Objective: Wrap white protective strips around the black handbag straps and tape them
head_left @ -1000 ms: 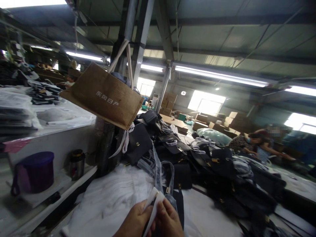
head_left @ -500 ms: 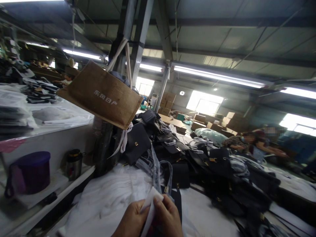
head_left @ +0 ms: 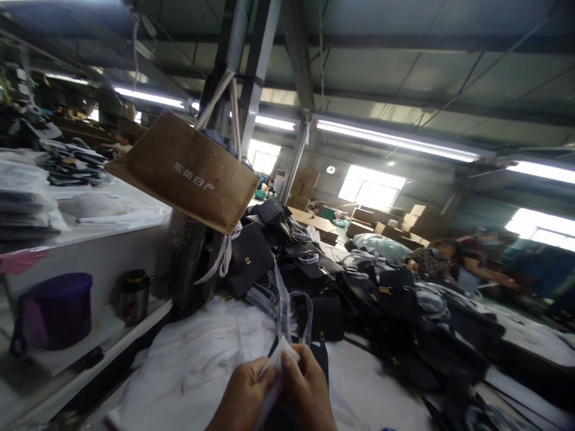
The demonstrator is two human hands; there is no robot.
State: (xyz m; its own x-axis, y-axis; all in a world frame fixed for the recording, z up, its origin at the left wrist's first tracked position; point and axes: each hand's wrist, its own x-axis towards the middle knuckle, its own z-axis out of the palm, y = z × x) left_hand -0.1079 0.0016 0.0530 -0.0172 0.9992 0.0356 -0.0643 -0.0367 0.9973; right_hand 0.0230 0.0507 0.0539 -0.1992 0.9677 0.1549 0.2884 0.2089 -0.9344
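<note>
Between my two hands is a folded strip of thin white wrapping material (head_left: 275, 392). My left hand (head_left: 245, 389) pinches its left side. My right hand (head_left: 308, 383) grips the upper right part, with the thumb pressed on it. Just beyond my fingertips, a clear plastic-wrapped strap (head_left: 284, 305) runs up toward the pile of black handbags (head_left: 330, 317). A dark bag part shows partly behind my right hand. To the left of my hands lies a heap of white wrapping sheets (head_left: 202, 353).
A brown tote bag (head_left: 188, 173) hangs from a metal post (head_left: 222, 108). On a shelf at left stand a purple bucket (head_left: 60, 311) and a steel flask (head_left: 135, 296). Two people (head_left: 480, 263) are at the right, beyond the bags. Cardboard boxes (head_left: 305, 185) are stacked far back.
My hands have shifted very slightly, and the right fingers have drawn a bit closer round the white strip. Otherwise the scene stays nearly the same.
</note>
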